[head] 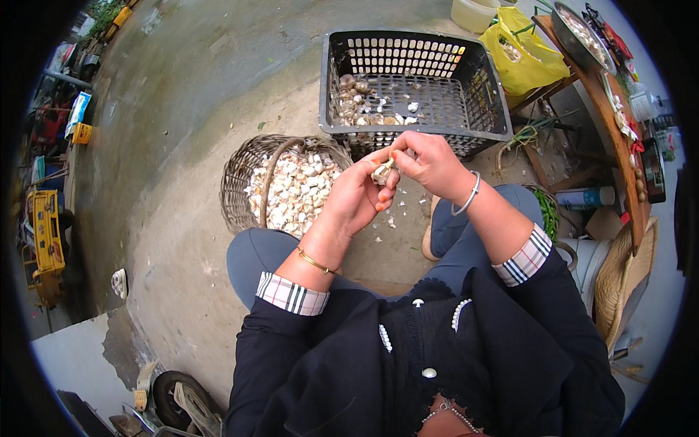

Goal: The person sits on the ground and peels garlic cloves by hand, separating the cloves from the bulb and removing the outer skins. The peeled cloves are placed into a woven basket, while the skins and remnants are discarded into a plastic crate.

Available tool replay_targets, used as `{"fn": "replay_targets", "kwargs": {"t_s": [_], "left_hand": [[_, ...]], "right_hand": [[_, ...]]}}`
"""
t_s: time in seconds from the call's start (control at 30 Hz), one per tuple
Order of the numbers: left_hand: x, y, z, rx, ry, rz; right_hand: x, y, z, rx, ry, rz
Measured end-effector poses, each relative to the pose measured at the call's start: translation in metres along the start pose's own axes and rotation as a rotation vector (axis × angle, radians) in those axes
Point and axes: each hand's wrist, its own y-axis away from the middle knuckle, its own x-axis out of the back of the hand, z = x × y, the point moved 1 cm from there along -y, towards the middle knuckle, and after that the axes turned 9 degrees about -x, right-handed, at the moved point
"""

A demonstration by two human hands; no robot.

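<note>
My left hand (360,191) is closed around a garlic bulb (382,173), its fingers curled beneath the white cloves. The thumb and forefinger of my right hand (428,161) pinch the top of the same bulb. Both hands meet above my knees, just in front of a black plastic crate (416,131). Whole garlic bulbs (352,101) and bits of skin lie in the crate, mostly at its left side. Left of my hands stands a wicker basket (235,188) with an arched handle, filled with loose garlic cloves (295,191).
At the upper right are a yellow plastic bag (524,60) and a wooden bench (622,158) bearing a metal basin (581,38). Green peppers (548,214) sit in a basket by my right knee. A yellow toy truck (46,240) stands far left; a wheel (183,401) is behind me.
</note>
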Motion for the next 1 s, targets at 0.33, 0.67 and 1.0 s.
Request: {"fn": "replay_targets", "kwargs": {"t_s": [0.33,0.67,1.0], "left_hand": [[-0.003,-0.004,0.002,-0.121,-0.188,0.099],[0.002,-0.002,-0.001,-0.271,-0.366,0.156],[-0.009,0.002,0.000,-0.322,-0.849,0.125]], "right_hand": [[0.006,-0.008,0.022,-0.274,-0.411,0.000],[-0.002,-0.002,0.012,-0.036,0.240,0.090],[0.007,0.000,0.009,0.001,0.358,-0.022]]}}
